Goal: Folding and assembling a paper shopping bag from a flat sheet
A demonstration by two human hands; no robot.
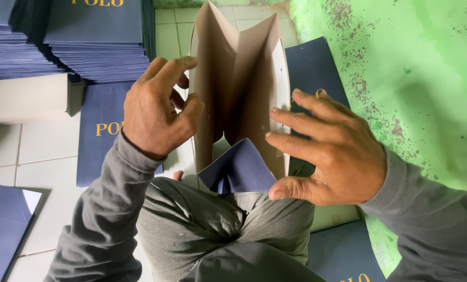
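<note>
Tiled floor (45,141) below. Half-formed paper bag (238,94) stands between my hands, long axis running away from me; left hand (157,112) curled on its left wall, right hand (330,149) spread, fingertips on its right wall.

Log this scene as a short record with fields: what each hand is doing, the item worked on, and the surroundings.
item: open navy paper bag with pale beige inside, standing mouth-up
left hand: fingers curled on the bag's left edge
right hand: fingers spread against the bag's right side
stock: stacks of flat navy bags on white tiled floor
right side: green stained wall
</note>
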